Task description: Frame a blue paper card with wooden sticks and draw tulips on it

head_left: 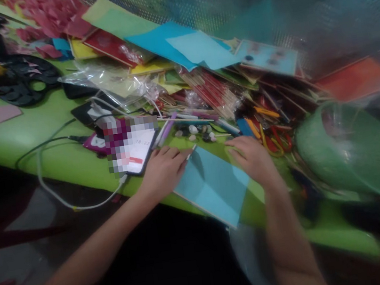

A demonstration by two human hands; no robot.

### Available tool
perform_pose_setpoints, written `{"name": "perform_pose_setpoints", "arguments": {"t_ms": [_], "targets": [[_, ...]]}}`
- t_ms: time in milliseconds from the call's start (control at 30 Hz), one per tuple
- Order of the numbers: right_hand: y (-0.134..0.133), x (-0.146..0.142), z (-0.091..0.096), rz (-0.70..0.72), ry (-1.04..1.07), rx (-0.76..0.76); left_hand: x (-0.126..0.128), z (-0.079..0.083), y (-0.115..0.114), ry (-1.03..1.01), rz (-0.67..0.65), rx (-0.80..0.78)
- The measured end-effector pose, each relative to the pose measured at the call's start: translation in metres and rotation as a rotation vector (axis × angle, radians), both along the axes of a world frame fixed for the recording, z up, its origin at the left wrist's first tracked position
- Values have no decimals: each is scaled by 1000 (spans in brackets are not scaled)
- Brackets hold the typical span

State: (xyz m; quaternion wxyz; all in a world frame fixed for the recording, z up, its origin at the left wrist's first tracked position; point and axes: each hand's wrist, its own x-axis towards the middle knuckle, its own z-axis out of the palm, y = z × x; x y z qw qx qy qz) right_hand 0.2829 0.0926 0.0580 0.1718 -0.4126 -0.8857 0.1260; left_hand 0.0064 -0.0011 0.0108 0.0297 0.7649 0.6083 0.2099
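A light blue sheet of card [214,184] lies at the table's near edge between my two hands. My left hand [164,172] rests by its upper left corner, closed, with a short thin white stick [191,152] at the thumb and fingertips. Over the card's upper right side, my right hand [251,159] has its fingers stretched out and a little apart, with nothing visible in them. Just beyond the fingertips lie several small pale and dark round pieces [193,132]. Near my left hand is a phone [135,148] with a lit screen, partly blurred out.
Markers [168,129], bundled wooden sticks [213,91] and coloured papers [178,44] pile up behind. Scissors [279,141] and a green basket [352,151] stand to the right. A white cable [49,192] loops at the left; a black mask [25,81] lies farther back.
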Motion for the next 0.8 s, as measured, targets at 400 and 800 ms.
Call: {"name": "perform_pose_setpoints", "arguments": {"t_ms": [400,800], "targets": [[0,-1,-1,-1,-36,-1,0,-3,6,88,-15,-10],[1,1,0,-6,-7,6,3,1,5,83,32,0]]}}
